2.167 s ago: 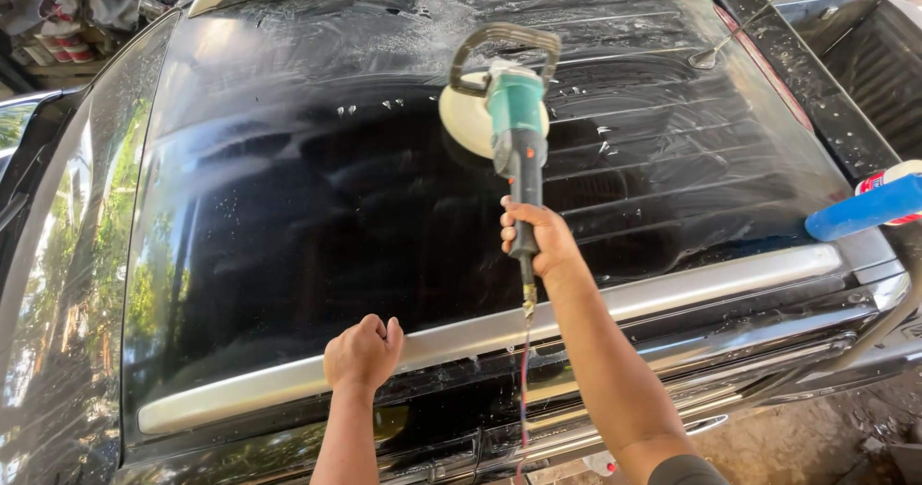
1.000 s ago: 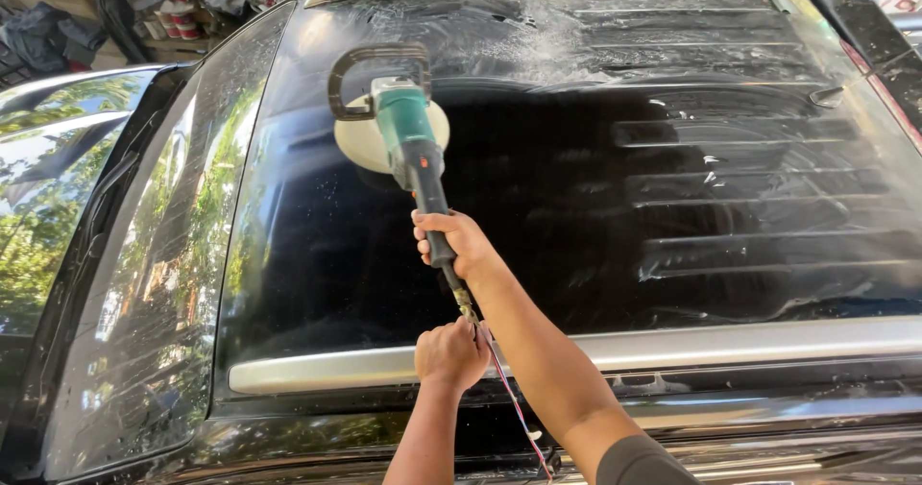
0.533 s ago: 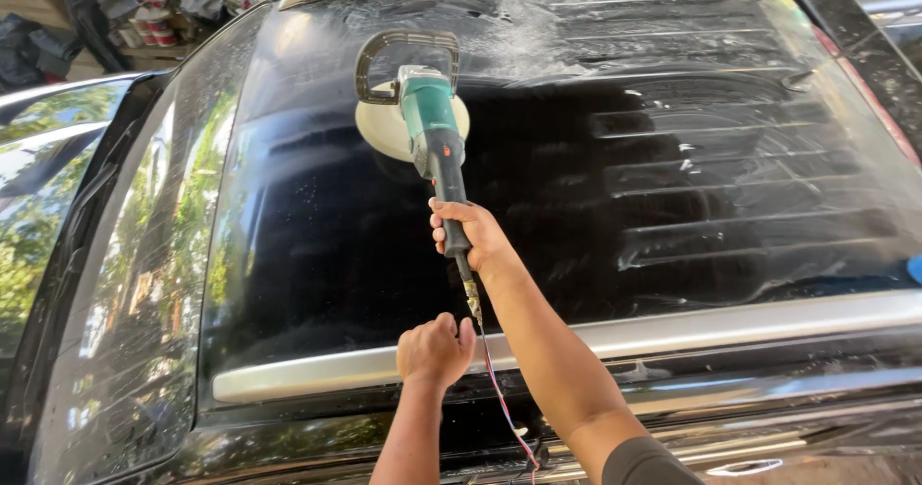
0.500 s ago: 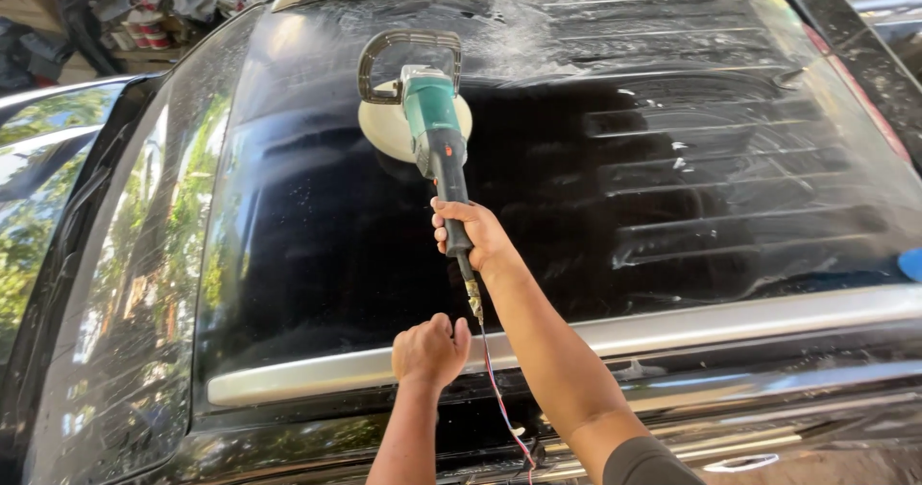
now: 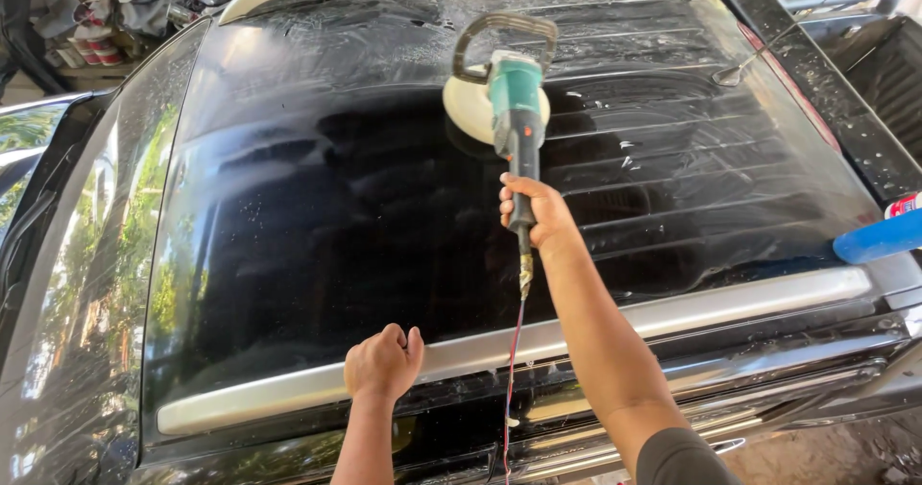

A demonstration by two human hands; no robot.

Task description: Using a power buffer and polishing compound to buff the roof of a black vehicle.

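Observation:
A teal and black power polisher with a black loop handle and a pale round pad rests on the dark rear window of a black car. My right hand grips the polisher's slim black handle at arm's length. A red cord hangs down from the handle end. My left hand is closed into a fist and rests on the silver trim strip along the bottom edge of the glass. The upper glass carries whitish smears and several horizontal defroster lines.
A blue cylindrical object pokes in at the right edge. A side window at the left reflects green trees. Cluttered items sit beyond the car at the top left, and a dark truck bed lies at the top right.
The polisher has slid rightward across the upper glass with my right hand. My left fist stays on the trim strip. The blue object has come into sight at the right.

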